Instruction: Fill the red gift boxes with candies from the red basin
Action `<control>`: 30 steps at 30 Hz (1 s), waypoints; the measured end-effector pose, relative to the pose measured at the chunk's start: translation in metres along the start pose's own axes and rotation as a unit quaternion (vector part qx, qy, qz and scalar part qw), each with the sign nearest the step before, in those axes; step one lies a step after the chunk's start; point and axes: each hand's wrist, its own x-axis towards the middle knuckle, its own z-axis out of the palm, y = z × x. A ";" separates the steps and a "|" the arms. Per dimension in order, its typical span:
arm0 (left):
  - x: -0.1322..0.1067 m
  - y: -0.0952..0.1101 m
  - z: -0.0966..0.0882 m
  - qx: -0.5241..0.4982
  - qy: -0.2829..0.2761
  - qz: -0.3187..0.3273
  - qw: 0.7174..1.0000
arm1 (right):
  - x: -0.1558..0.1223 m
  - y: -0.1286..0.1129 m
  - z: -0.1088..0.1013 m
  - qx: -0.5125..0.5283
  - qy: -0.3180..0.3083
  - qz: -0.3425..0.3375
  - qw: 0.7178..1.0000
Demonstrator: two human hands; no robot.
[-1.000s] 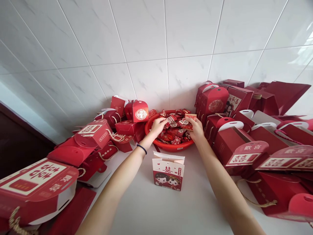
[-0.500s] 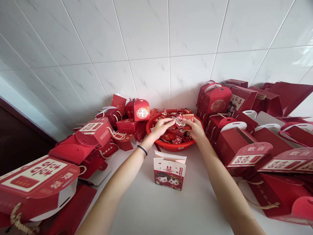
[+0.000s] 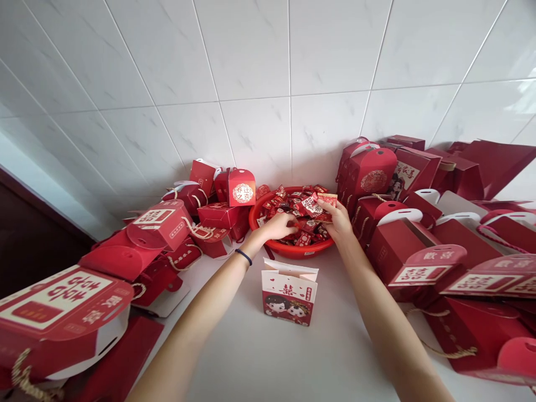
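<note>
A red plastic basin (image 3: pixel 305 252) full of red wrapped candies (image 3: pixel 304 239) stands against the wall. My right hand (image 3: pixel 338 219), at the basin's right side, is closed on wrapped candies (image 3: pixel 312 205), one with a large white-and-red pattern and one with a gold edge. Down in the pile on the left, my left hand (image 3: pixel 281 225) has its fingers curled, with a red wrapped candy at the fingertips, partly hidden. In front of the basin a white-and-red paper gift box (image 3: pixel 288 298) with two cartoon figures stands upright, its top open.
Red gift boxes with rope handles pile up along the left (image 3: pixel 62 301). More red boxes (image 3: pixel 412 251) stand stacked on the right. A white tabletop (image 3: pixel 268 363) lies under everything, and a tiled wall (image 3: pixel 255 56) rises behind the basin.
My left hand has left the candy held near my right hand and moved down and left into the pile. My right hand has shifted slightly right, still holding its candies.
</note>
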 end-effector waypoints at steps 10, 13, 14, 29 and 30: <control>-0.118 0.084 -0.053 -0.082 -0.040 0.185 0.978 | -0.046 -0.051 0.032 -0.007 -0.141 -0.064 0.988; -0.142 0.093 -0.048 0.023 -0.064 0.184 0.981 | -0.065 -0.063 0.040 -0.018 -0.160 -0.086 0.983; -0.144 0.091 -0.043 0.045 -0.067 0.180 0.980 | -0.070 -0.066 0.041 -0.023 -0.163 -0.092 0.982; -0.137 0.055 -0.004 0.013 0.060 0.188 0.980 | -0.092 -0.088 0.033 -0.068 -0.158 -0.152 0.973; -0.137 0.054 -0.004 0.002 0.064 0.190 0.980 | -0.092 -0.087 0.033 -0.071 -0.159 -0.152 0.973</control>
